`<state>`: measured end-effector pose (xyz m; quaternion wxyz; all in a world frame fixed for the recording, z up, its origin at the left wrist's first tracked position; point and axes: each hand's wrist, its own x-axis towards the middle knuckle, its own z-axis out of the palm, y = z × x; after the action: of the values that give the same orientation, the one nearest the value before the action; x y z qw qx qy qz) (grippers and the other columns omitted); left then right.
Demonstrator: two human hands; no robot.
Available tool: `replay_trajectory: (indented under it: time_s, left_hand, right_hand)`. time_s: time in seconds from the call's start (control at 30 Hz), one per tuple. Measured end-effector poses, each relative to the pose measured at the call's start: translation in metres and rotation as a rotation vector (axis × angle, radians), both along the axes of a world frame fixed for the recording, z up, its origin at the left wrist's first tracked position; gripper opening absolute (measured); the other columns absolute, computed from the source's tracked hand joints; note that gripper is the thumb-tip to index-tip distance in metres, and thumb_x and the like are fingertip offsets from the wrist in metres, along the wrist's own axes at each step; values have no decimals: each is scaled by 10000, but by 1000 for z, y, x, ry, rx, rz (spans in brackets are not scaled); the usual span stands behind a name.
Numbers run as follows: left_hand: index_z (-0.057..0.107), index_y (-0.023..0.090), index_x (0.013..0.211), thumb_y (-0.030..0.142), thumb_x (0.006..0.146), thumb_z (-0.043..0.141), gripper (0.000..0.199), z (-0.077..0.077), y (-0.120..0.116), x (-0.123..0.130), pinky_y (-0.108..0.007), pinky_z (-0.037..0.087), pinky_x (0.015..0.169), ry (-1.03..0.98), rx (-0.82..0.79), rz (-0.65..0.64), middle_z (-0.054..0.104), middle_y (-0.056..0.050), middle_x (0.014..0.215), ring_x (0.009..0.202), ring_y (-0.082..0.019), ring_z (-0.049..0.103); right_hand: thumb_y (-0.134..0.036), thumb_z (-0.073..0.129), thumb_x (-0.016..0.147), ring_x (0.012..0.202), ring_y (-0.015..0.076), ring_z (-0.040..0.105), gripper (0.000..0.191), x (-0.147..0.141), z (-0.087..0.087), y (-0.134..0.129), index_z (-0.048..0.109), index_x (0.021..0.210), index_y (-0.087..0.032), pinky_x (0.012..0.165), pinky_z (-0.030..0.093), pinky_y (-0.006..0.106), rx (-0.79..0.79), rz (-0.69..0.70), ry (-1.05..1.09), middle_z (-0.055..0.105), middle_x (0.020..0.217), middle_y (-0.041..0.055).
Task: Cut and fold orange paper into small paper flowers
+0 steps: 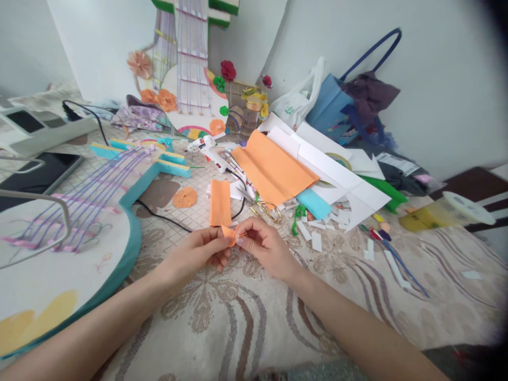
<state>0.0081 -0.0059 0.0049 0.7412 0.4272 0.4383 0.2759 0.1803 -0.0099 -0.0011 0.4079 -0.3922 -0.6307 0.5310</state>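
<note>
A small piece of orange crepe paper [229, 234] is pinched between my two hands, just above the patterned tablecloth. My left hand [208, 246] grips its left side with thumb and fingers. From the right, my right hand [264, 246] pinches the other edge with its fingertips. Part of the piece is hidden by my fingers. Right behind it lies a folded orange paper strip [220, 202], and to the left of that a round orange paper cutout [184, 197]. Gold-handled scissors [270, 211] rest a little beyond my right hand.
A teal-edged cardboard guitar [130, 227] covers the left side. Behind are a white glue gun [210, 151], a large orange sheet [273, 166], white sheets [337, 174] and paper scraps [316, 242]. A yellowish plastic container [440, 211] lies at right; a second guitar [192, 79] stands upright behind.
</note>
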Motion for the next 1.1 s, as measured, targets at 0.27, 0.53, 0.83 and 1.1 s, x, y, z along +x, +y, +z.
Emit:
replay_trajectory:
  time_s: [0.27, 0.53, 0.83, 1.1]
  left_hand:
    - [527, 166, 679, 335, 751, 599, 197, -4, 0, 0, -221, 396, 499, 44, 52, -12, 512, 30, 618, 540, -96, 492]
    - [516, 166, 693, 349, 796, 562, 215, -5, -1, 1, -215, 381, 513, 126, 190, -35, 505, 42, 609, 534, -87, 489]
    - [512, 169, 689, 357, 800, 538, 220, -5, 0, 1, -235, 404, 534, 145, 216, -52, 526, 32, 618, 547, -105, 509]
    - [490, 175, 684, 304, 825, 483, 190, -7, -4, 3, -240, 395, 523, 276, 396, -69, 486, 40, 606, 545, -112, 485]
  right_hand:
    - [-334, 583, 825, 688, 125, 513, 132, -4, -3, -2, 538, 807, -211, 640, 442, 257, -68, -56, 53, 539, 791, 1]
    - [-290, 591, 819, 656, 112, 509, 117, -11, -9, -4, 520, 795, -201, 631, 430, 253, -190, -119, 166, 532, 725, -21]
    - [-259, 607, 806, 666, 104, 521, 90, -11, -9, -5, 541, 809, -197, 646, 434, 249, -215, -141, 234, 555, 747, -23]
    - [-247, 619, 784, 621, 93, 490, 107, -13, -11, -4, 539, 761, -181, 596, 409, 223, -234, -187, 226, 539, 690, -32]
